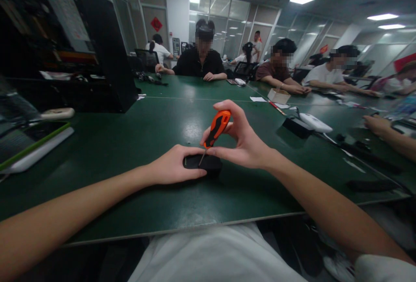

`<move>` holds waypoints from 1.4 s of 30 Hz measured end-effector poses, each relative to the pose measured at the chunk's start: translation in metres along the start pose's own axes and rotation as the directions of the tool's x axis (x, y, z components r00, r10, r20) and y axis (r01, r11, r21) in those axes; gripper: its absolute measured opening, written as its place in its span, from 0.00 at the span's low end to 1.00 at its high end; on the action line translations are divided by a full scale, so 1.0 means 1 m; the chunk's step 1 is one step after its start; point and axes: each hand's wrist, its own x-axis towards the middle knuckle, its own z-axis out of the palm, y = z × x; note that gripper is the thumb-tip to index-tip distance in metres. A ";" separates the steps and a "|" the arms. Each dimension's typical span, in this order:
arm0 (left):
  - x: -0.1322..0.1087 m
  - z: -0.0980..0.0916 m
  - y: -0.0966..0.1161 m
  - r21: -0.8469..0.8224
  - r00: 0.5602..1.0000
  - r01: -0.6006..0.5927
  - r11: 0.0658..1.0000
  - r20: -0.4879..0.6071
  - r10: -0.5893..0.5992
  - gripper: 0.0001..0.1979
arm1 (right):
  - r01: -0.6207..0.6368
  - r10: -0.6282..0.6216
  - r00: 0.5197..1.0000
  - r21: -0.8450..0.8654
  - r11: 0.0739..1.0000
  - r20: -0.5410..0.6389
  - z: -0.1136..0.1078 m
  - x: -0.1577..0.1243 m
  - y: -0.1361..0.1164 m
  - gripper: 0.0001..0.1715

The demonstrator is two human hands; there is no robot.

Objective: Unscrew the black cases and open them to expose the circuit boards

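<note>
A small flat black device (208,162) lies on the green table (130,152) in front of me. My left hand (173,165) rests on the device's left side, fingers curled over it, holding it down. My right hand (242,136) pinches an orange-and-black screwdriver (217,129), which tilts with its thin metal tip down on the top of the device. Part of the device is hidden under my left fingers.
A black rack or case (81,43) stands at the left, with a green-edged tray (35,147) below it. Black and white devices (307,125), a small cardboard box (278,96) and cables lie to the right. Several people sit around the far and right sides.
</note>
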 end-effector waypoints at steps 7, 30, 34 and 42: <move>0.000 0.000 0.000 0.018 1.000 -0.005 1.000 0.010 0.005 0.23 | -0.096 0.097 0.991 0.015 0.995 -0.089 -0.002 -0.001 0.009 0.47; 0.001 -0.003 -0.009 0.279 0.991 -0.034 0.960 -0.115 0.068 0.22 | -0.152 -0.161 0.733 -0.390 0.908 -0.661 -0.018 -0.010 0.027 0.14; 0.001 -0.003 -0.010 0.284 0.990 -0.040 0.958 -0.117 0.076 0.21 | -0.152 -0.154 0.721 -0.371 0.916 -0.676 -0.011 -0.011 0.033 0.14; 0.001 -0.003 -0.010 0.270 0.990 -0.039 0.962 -0.121 0.074 0.21 | -0.081 -0.240 0.745 -0.442 0.893 -0.622 -0.015 -0.013 0.031 0.12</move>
